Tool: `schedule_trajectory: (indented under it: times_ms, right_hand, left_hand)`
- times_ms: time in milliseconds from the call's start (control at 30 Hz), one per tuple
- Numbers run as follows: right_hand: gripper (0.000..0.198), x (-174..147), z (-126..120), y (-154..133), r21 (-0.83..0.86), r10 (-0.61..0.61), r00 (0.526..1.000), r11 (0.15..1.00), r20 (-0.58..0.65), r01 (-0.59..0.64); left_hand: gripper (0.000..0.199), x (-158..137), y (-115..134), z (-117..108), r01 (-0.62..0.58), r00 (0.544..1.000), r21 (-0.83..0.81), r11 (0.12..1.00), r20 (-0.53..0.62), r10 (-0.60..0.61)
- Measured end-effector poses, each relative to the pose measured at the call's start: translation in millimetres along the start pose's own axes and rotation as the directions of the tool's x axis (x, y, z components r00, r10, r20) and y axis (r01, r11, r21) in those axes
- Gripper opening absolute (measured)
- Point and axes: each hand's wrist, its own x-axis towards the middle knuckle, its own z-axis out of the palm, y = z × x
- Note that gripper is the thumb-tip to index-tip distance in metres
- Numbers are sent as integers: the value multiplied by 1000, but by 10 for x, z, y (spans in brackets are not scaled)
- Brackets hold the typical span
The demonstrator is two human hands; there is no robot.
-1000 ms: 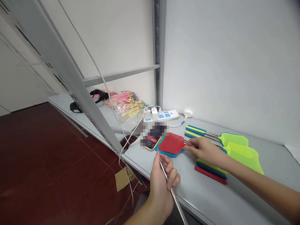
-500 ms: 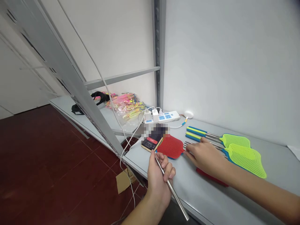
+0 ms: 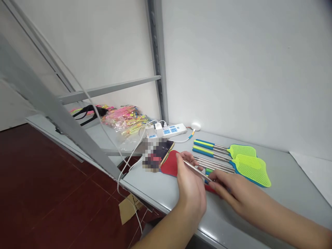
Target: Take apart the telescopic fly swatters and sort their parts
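Note:
A thin metal rod lies across my left hand, its fingers curled and the thumb along it. At the rod's lower right end, my right hand has thumb and fingers closed on it. Behind my left hand lies a red fly swatter head, partly covered. Several metal rods lie side by side beyond the hands. A second red piece shows beneath my right hand, mostly hidden. Further back are yellow-green fly swatters with blue and yellow-green handles.
A phone lies left of the red swatter head, near a white power strip with plugs. White cables hang over the shelf edge. A grey metal post stands at left. Plastic-wrapped colourful items sit on the far shelf.
My right hand has left the red swatter's neck and come to the rod's lower end. My left hand has swung the rod to a flatter slant. The view has shifted right.

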Motion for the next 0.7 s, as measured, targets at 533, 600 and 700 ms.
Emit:
schedule_trajectory:
  times_ms: [533, 600, 700]
  right_hand:
    - [30, 565, -167, 975, -490, -152, 977, 870, -151, 60]
    - [29, 570, -140, 991, -500, -154, 978, 864, -143, 63]
    - [28, 578, -128, 1004, -506, -159, 979, 859, -125, 75]
  left_hand:
    - [14, -16, -183, -583, -929, 349, 294, -225, 898, -269]
    - [16, 9, -232, -611, -928, 325, 245, -280, 900, -290]
    - [17, 31, -278, -631, -927, 314, 217, -306, 895, -316]
